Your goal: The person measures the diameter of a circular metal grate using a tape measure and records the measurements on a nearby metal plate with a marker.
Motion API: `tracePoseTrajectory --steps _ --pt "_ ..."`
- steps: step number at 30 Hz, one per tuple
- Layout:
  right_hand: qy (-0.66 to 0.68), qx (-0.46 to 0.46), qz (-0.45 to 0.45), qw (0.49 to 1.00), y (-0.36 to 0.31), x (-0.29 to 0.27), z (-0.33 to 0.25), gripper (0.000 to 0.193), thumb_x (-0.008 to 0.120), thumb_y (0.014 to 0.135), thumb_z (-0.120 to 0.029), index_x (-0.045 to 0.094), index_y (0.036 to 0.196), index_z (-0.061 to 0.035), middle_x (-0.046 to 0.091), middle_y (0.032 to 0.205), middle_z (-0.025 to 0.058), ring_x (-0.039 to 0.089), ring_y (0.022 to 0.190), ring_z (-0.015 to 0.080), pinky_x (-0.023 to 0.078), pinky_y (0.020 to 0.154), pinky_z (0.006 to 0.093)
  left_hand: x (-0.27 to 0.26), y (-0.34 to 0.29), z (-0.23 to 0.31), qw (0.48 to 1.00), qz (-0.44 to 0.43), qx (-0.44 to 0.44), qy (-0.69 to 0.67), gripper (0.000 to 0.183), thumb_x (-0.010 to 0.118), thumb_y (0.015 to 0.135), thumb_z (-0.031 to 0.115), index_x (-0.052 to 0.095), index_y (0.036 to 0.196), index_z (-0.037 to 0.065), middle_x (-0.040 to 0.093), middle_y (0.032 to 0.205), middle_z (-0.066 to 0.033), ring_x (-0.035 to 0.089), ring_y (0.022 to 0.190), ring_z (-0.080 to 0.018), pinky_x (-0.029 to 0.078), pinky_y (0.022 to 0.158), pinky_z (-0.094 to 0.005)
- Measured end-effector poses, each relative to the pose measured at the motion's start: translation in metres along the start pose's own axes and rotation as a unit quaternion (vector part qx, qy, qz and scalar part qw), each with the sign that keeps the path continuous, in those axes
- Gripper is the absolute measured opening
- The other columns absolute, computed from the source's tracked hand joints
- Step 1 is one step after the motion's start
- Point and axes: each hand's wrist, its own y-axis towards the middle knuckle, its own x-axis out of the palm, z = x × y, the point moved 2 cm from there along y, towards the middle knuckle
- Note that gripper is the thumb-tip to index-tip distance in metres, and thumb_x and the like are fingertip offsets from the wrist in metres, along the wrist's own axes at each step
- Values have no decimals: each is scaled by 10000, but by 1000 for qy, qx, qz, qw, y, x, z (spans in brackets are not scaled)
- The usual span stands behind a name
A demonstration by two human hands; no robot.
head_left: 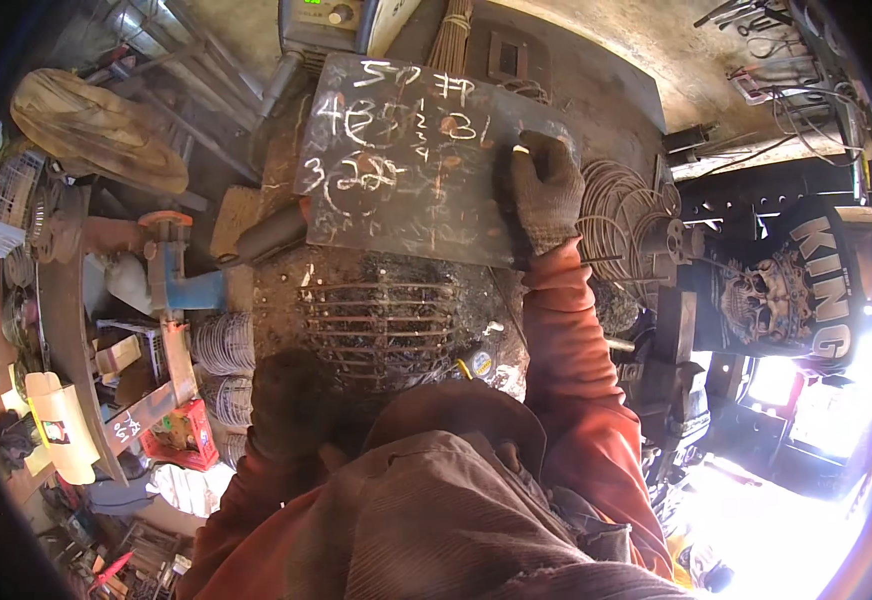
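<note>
A dark, flat metal plate with white chalk marks lies on the bench. My right hand, in a grey-brown knit glove, rests at the plate's right side. Its fingers pinch a short white piece of chalk against or just above the plate. My left hand, gloved and in deep shade, is low at the left, beside a rack of bent metal rods. Its fingers are too dark to make out. A small yellow and grey tape measure lies right of the rack, close to my body.
Coiled wire sits right of the plate. A machine with a knob and a bundle of thin rods stand behind it. At left are a blue and orange clamp-like tool, stacked wire coils and a red crate.
</note>
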Motion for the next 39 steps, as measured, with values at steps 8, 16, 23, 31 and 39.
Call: tracePoseTrajectory --steps 8,16,23,31,39 --pt "-108 -141 5 984 6 -2 2 216 649 978 -168 715 1149 -54 724 1144 188 675 1077 389 510 969 469 -58 68 78 975 -56 191 95 435 842 731 209 685 1103 47 675 999 -160 655 944 -382 524 866 -470" --pt "-156 -244 -14 957 7 6 -12 201 612 1006 -194 672 1170 -96 701 1200 158 606 1188 390 402 1073 517 -79 254 15 966 244 59 -66 352 783 937 317 741 1117 18 759 1080 -112 688 1014 -195 524 910 -380" --pt "-133 -230 -21 964 12 16 -5 228 601 1019 -218 669 1183 -76 696 1208 176 601 1183 412 402 1070 539 -79 378 19 971 190 -60 134 790 610 901 730 738 1213 16 748 1195 -226 688 1161 -390 499 1017 -447" --pt "-58 -229 -16 971 2 18 4 264 632 992 -146 644 1237 -49 693 1230 178 608 1194 415 384 1120 560 -61 406 11 979 162 21 120 726 705 852 642 736 1210 11 742 1189 -245 696 1142 -406 531 963 -446" --pt "-144 -305 -53 940 -21 23 -10 267 631 973 -130 642 1227 -50 666 1309 137 587 1257 404 340 1170 610 -42 411 -39 995 102 2 11 643 726 876 590 754 1158 13 787 1056 -188 753 1003 -329 555 904 -426"
